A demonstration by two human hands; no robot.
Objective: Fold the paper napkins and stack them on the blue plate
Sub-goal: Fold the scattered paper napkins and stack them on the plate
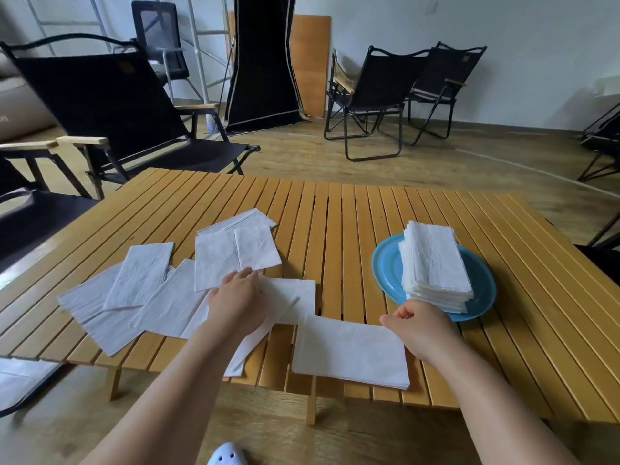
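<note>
Resting on: left hand flat on loose napkins, fingertips hard to see
Right hand: pinching folded napkin
Plate: mostly hidden under stack

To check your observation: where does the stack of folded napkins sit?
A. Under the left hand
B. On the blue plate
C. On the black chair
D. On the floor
B: the stack of folded napkins rests on the blue plate, at the table's right side.
</note>
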